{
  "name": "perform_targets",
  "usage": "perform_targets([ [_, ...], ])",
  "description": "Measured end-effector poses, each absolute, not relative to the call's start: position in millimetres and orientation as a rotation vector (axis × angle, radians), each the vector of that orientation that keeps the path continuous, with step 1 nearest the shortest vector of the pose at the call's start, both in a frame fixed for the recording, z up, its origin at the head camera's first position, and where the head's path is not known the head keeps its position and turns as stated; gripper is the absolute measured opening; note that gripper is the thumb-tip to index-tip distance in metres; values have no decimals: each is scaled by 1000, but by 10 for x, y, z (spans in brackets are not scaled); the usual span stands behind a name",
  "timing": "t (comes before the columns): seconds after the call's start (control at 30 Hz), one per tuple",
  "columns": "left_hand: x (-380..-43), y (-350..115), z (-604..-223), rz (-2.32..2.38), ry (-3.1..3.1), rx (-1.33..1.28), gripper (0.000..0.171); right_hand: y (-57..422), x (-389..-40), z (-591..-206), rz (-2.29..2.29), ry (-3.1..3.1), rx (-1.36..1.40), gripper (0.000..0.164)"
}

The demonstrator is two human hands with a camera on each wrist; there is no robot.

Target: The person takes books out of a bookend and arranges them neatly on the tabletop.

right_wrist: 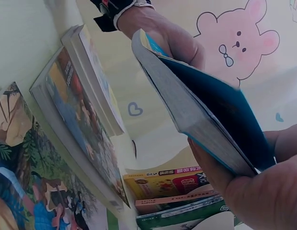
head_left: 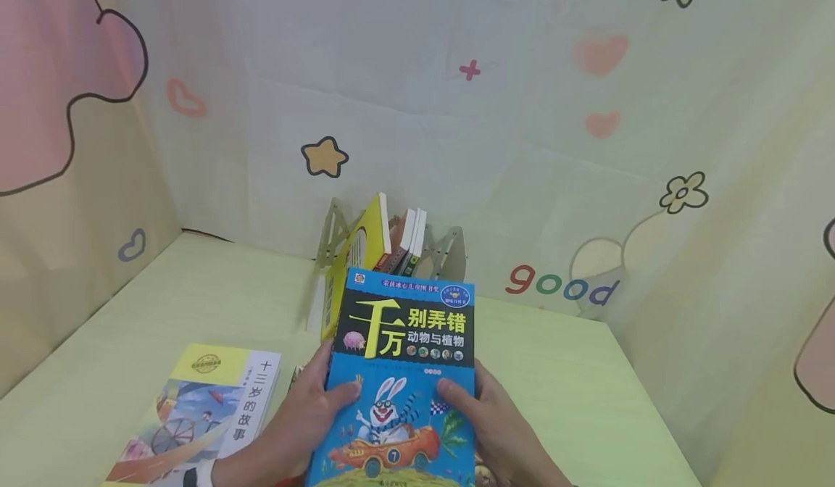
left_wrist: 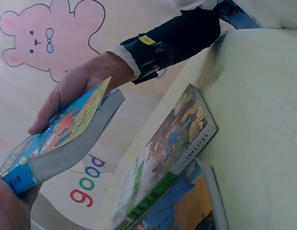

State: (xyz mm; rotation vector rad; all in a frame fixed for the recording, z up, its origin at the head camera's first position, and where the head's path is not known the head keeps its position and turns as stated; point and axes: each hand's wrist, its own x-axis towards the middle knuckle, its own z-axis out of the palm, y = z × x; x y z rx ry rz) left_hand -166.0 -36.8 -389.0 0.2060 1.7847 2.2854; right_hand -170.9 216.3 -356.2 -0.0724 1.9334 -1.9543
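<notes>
Both hands hold a thick blue children's book (head_left: pixel 401 371) with a cartoon rabbit in a car on its cover. My left hand (head_left: pixel 300 418) grips its left edge, thumb on the cover. On the right edge my right hand (head_left: pixel 502 422) does the same, its thumb also on the front. Seen from the right wrist, the blue cover (right_wrist: pixel 220 105) stands slightly away from the grey page block (right_wrist: pixel 179 105). The left wrist view shows the book tilted above other books, among them one with a green and white spine (left_wrist: pixel 172 148). Fingers behind the book are hidden in the head view.
A yellow and white book (head_left: pixel 202 407) lies flat at the left on the pale green table (head_left: pixel 554 393). Behind the held book, several books, including a yellow one (head_left: pixel 359 255), stand between metal bookends (head_left: pixel 451 251). A patterned curtain (head_left: pixel 424 110) closes off the back.
</notes>
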Motion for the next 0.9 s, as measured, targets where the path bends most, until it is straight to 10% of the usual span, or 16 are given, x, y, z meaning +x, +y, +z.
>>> perform_targets([
  [0.9,-1841,-362,-3849,2004,1958,138,64,2315,-1703,-3685,-2026,1978,99,84],
])
